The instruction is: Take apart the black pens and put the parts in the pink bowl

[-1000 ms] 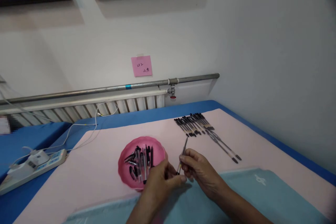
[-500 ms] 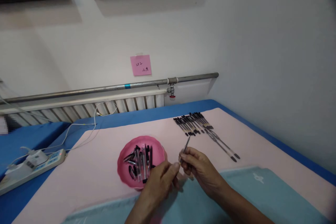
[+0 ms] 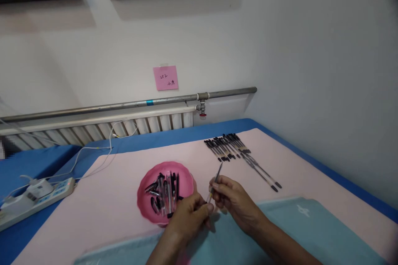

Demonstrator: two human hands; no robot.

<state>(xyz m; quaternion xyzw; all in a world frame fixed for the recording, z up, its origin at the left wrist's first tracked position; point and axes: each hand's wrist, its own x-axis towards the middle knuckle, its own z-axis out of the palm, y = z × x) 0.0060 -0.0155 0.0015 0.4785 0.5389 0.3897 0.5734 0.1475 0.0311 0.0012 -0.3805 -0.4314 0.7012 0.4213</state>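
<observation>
Close to the cloth's far edge, my right hand (image 3: 231, 194) pinches a slim pen (image 3: 219, 170), its dark narrow tip pointing up and away. My left hand (image 3: 191, 215) is closed at the pen's lower, clear end, thumb on top; the very end is hidden by the fingers. Left of my hands sits a scalloped pink bowl (image 3: 144, 207) holding clear pen barrels (image 3: 169, 194), black caps (image 3: 154, 205) and other dark pen parts. Beyond my right hand lies a row of capped pens (image 3: 226, 148), side by side. Two long, thin, black-ended pieces (image 3: 263, 174) lie nearer, to the right.
A pale pink sheet (image 3: 118, 190) covers the blue table (image 3: 143, 140); a teal cloth (image 3: 289, 219) lies along the near side. At left are a power strip (image 3: 65, 188) with chargers and white cables (image 3: 109, 148). A radiator (image 3: 155, 124) and pipe (image 3: 174, 99) run along the wall.
My hands have drawn slightly apart, and more of the pen shows between them, including its clear lower part. The view has shifted slightly.
</observation>
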